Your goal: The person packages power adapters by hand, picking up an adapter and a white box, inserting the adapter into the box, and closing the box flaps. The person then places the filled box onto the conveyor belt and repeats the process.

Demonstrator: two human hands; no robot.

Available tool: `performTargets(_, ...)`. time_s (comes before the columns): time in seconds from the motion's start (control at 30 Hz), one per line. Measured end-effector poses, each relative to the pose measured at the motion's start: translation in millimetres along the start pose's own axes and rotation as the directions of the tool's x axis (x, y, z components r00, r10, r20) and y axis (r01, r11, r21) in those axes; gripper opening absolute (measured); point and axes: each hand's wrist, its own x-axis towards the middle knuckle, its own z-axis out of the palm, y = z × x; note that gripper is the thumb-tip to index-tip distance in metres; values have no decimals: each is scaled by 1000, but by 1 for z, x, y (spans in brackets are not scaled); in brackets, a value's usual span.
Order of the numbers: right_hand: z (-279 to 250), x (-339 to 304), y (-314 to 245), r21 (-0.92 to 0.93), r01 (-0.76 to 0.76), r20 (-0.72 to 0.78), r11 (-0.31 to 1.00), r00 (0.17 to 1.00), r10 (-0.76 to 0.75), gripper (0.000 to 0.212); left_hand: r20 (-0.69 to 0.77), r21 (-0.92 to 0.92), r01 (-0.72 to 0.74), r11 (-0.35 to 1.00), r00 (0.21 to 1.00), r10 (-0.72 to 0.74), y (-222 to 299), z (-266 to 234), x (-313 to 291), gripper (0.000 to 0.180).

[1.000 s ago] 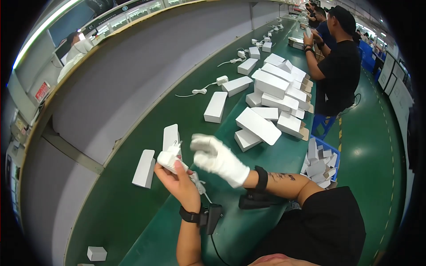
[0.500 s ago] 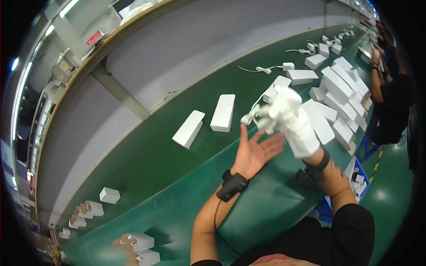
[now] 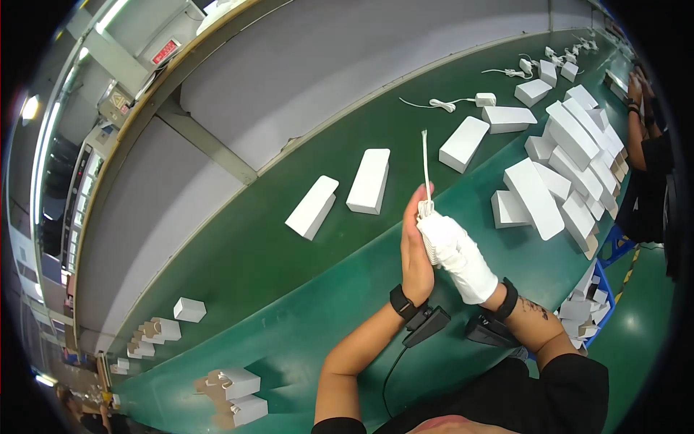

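Note:
My bare left hand (image 3: 415, 249) and my white-gloved right hand (image 3: 454, 254) are pressed together above the green belt (image 3: 289, 289). Between them sits a coiled white cable bundle (image 3: 426, 211), with one straight cable end (image 3: 424, 163) sticking up from the fingers. Both wrists carry black bands with small black devices. Two white boxes (image 3: 369, 181) (image 3: 312, 207) lie on the belt just beyond my hands.
A heap of white boxes (image 3: 564, 166) fills the belt to the right, with loose white chargers and cables (image 3: 463, 101) farther along. Small boxes and cardboard inserts (image 3: 231, 394) sit at the lower left. Another person's arm (image 3: 640, 137) works at the far right. A grey wall panel backs the belt.
My view has swung left along the belt. My hands have closed together around the cable bundle, and its loose end now stands straight up.

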Motion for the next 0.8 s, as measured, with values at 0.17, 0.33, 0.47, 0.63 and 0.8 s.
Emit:
performTargets(0.17,-14,10,-1,40,-2,-72,999,997,5,42,81,600,-270,753,957,279,-1,-18,14,74)
performTargets(0.33,-31,2,-35,61,104,-16,993,995,-103,59,-49,897,156,-414,965,257,28,-139,67,98)
performTargets(0.47,-3,-13,-60,324,-164,266,932,961,76,63,-413,907,379,-182,885,-217,73,-274,54,92)
performTargets(0.63,-15,-31,-74,319,-363,387,875,893,229,70,-147,656,348,670,929,-339,75,-218,37,83)
performTargets(0.8,-23,-24,-70,244,-500,487,831,804,341,67,136,686,291,667,849,-511,92,-130,9,89)
